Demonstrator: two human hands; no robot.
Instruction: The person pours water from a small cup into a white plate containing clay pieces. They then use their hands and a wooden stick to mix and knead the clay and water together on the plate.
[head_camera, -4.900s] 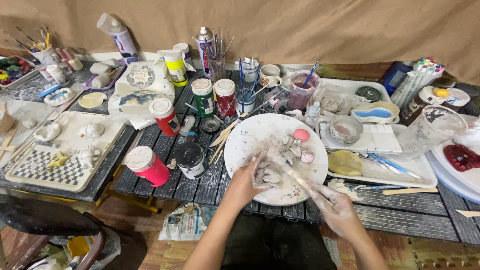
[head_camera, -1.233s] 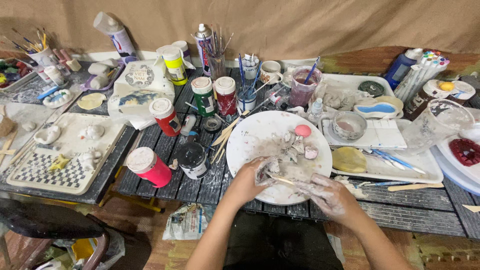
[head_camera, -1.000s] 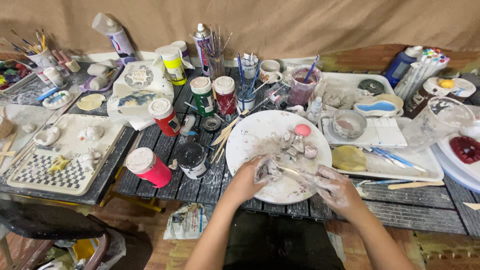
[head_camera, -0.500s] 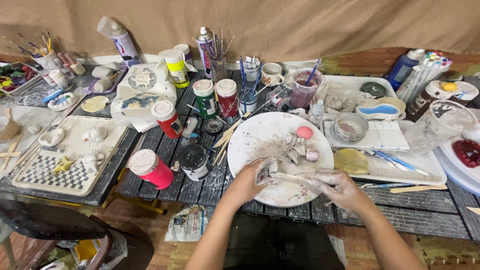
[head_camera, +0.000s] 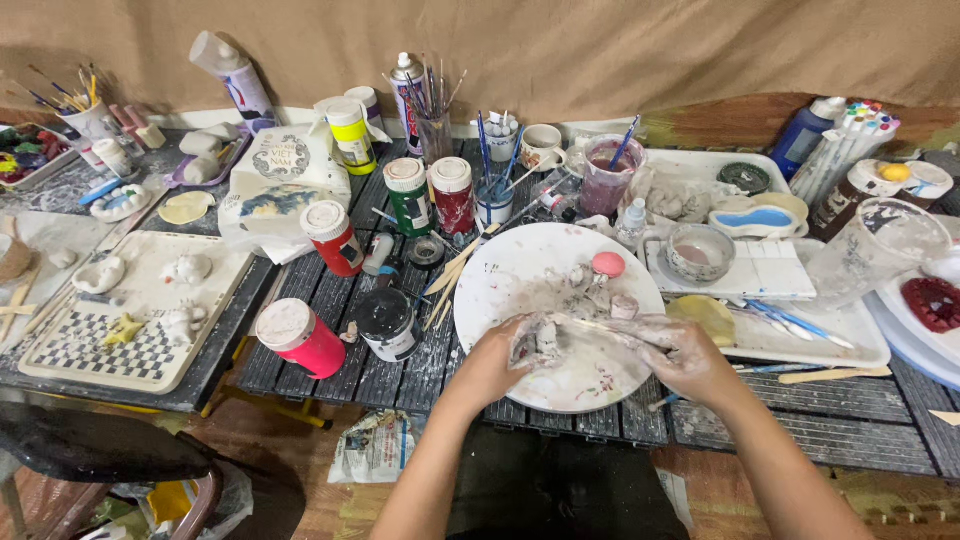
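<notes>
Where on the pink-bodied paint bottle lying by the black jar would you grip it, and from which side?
Grip the pink paint bottle across its round body, coming from above. It lies on its side on the slatted table, white cap toward the checkered tray, so the barrel is exposed. The black jar stands close on its right, so I would close the fingers front to back.

Probably a craft workshop: paint jars (head_camera: 432, 195), brushes (head_camera: 436, 90).

Paint jars (head_camera: 385, 255) crowd plate's (head_camera: 510, 275) left — right open.
</notes>
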